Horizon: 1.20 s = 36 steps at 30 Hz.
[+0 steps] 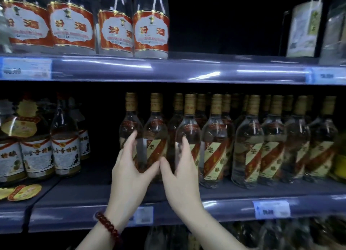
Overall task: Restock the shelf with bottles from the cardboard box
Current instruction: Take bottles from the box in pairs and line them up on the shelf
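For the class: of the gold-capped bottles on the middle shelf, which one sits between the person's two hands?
The second gold-capped bottle from the left. The left hand cups its left side, the right hand its right; the others stand untouched.

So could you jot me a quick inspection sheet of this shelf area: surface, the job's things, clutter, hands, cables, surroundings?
Surface: middle shelf, dark, with a bare stretch left of the hands.
Job's things: gold-capped bottles in rows on the right; the bottle between the hands stands upright at the row's left end. Cardboard box: nothing seen.
Clutter: loose round labels lying at the shelf's left front.
Hands: left hand and right hand, fingers spread around that bottle's lower part; a firm grip cannot be told. Red bead bracelet on the left wrist.
Cables: nothing seen.
Surroundings: red-labelled bottles on the upper shelf; price tags on the rails; white-labelled bottles at left.
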Tool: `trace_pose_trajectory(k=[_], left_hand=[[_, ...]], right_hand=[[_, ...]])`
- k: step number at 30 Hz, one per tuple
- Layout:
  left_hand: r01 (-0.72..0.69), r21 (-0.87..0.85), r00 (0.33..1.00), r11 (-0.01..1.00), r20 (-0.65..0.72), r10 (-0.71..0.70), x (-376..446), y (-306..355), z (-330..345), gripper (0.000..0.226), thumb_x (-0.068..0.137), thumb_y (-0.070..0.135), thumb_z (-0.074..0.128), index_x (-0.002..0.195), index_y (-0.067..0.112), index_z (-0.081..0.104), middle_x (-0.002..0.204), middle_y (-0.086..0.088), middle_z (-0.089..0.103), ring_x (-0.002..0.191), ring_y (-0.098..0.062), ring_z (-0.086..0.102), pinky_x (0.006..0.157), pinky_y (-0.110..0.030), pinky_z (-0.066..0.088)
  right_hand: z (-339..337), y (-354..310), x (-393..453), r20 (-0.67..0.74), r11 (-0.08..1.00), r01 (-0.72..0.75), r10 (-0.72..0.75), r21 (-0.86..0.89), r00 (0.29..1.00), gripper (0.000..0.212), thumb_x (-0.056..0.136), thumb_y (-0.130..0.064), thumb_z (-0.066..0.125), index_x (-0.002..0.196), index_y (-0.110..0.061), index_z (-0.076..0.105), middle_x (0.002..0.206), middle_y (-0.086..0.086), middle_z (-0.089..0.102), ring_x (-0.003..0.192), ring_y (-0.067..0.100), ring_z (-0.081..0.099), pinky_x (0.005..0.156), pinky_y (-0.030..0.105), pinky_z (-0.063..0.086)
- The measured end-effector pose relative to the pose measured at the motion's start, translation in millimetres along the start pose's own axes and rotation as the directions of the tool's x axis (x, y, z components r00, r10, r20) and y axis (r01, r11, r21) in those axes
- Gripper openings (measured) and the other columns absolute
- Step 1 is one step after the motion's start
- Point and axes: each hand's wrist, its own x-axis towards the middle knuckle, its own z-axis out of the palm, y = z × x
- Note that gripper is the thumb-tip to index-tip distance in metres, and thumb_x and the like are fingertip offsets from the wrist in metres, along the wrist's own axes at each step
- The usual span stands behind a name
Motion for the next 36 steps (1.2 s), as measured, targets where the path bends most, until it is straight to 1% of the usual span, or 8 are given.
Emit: trace_pose_trajectory(k=[5, 8, 14, 21, 26, 29, 33, 36], left_hand=[[0.019, -0.221, 0.994, 0.975, 0.113, 0.006, -33.3, 53.6, 56.3, 0.069, 0.07, 0.022, 0.08, 0.125, 0.048, 0.045, 0.122, 0.02, 0.056, 0.114, 0.004, 0.055, 0.093, -0.016, 0.047], [0.035, -0.31, 0.973, 0.95, 0.226, 0.038, -50.5, 87.1, 109.6, 0.059, 0.068, 0.025, 0.08, 0.112, 0.051, 0.05, 0.113, 0.019, 0.061, 0.106, 0.003, 0.06, 0.079, -0.012, 0.052], [0.153, -0.369, 0.871, 0.917, 0.489, 0.052, -102.8, 132.0, 243.5, 0.049, 0.066, 0.031, 0.082, 0.108, 0.039, 0.057, 0.108, 0.008, 0.065, 0.1, -0.01, 0.066, 0.083, -0.027, 0.053], [0.367, -0.21, 0.575, 0.906, 0.817, -0.043, -203.8, 137.0, 408.2, 0.045, 0.07, 0.018, 0.082, 0.105, 0.03, 0.056, 0.103, -0.002, 0.062, 0.094, -0.02, 0.065, 0.086, -0.031, 0.054], [0.452, 0.01, 0.325, 0.892, 0.929, -0.175, -282.1, 110.7, 508.8, 0.046, 0.072, 0.017, 0.081, 0.106, 0.025, 0.051, 0.104, -0.008, 0.059, 0.093, -0.021, 0.06, 0.085, -0.032, 0.051], [0.433, 0.178, 0.192, 0.884, 0.94, -0.283, -322.1, 88.0, 555.8, 0.047, 0.074, 0.022, 0.08, 0.112, 0.021, 0.051, 0.109, -0.01, 0.061, 0.096, -0.021, 0.061, 0.082, -0.032, 0.051], [0.391, 0.344, 0.091, 0.854, 0.908, -0.408, -363.7, 56.4, 599.3, 0.057, 0.074, 0.024, 0.079, 0.123, 0.011, 0.052, 0.103, -0.004, 0.06, 0.097, -0.019, 0.059, 0.085, -0.029, 0.05], [0.381, 0.439, 0.058, 0.814, 0.867, -0.496, -386.4, 33.8, 621.8, 0.06, 0.073, 0.024, 0.08, 0.124, 0.009, 0.053, 0.101, -0.001, 0.06, 0.1, -0.018, 0.059, 0.091, -0.028, 0.047]], right_hand=[[-89.7, -1.1, -19.6, -0.158, 0.994, 0.035, -0.018, 0.106, 0.987, 0.045, 0.091, -0.021, 0.062, 0.132, -0.03, 0.045, 0.114, -0.012, 0.06, 0.1, -0.002, 0.061, 0.081, 0.015, 0.052], [-157.7, 8.5, -34.3, -0.276, 0.996, 0.044, -0.021, 0.077, 0.961, 0.027, 0.089, -0.018, 0.065, 0.115, -0.023, 0.056, 0.1, -0.003, 0.066, 0.088, 0.006, 0.065, 0.077, 0.021, 0.055], [-307.1, 52.3, -73.9, -0.448, 0.987, -0.099, 0.031, -0.129, 0.894, 0.013, 0.086, -0.027, 0.067, 0.098, -0.022, 0.063, 0.089, -0.004, 0.068, 0.083, 0.013, 0.067, 0.079, 0.045, 0.057], [-465.2, 135.2, -152.6, -0.667, 0.869, -0.459, 0.232, -0.185, 0.708, 0.014, 0.083, -0.03, 0.07, 0.092, -0.019, 0.065, 0.08, -0.003, 0.068, 0.076, 0.015, 0.066, 0.077, 0.046, 0.056], [-545.6, 200.6, -213.9, -0.755, 0.735, -0.663, 0.35, -0.147, 0.555, 0.012, 0.083, -0.028, 0.068, 0.092, -0.02, 0.065, 0.083, -0.006, 0.068, 0.08, 0.012, 0.065, 0.07, 0.03, 0.053], [-576.3, 239.8, -244.9, -0.778, 0.656, -0.743, 0.397, -0.13, 0.487, 0.013, 0.084, -0.028, 0.068, 0.092, -0.02, 0.064, 0.084, -0.008, 0.067, 0.083, 0.015, 0.064, 0.074, 0.033, 0.052], [-597.0, 292.6, -272.8, -0.747, 0.602, -0.792, 0.481, -0.101, 0.46, 0.016, 0.086, -0.027, 0.068, 0.095, -0.016, 0.064, 0.082, -0.013, 0.062, 0.078, 0.004, 0.06, 0.064, 0.018, 0.047], [-603.8, 336.7, -285.0, -0.691, 0.546, -0.834, 0.573, -0.08, 0.441, 0.022, 0.086, -0.027, 0.067, 0.105, -0.017, 0.062, 0.088, -0.013, 0.063, 0.084, 0.006, 0.061, 0.074, 0.022, 0.051]])
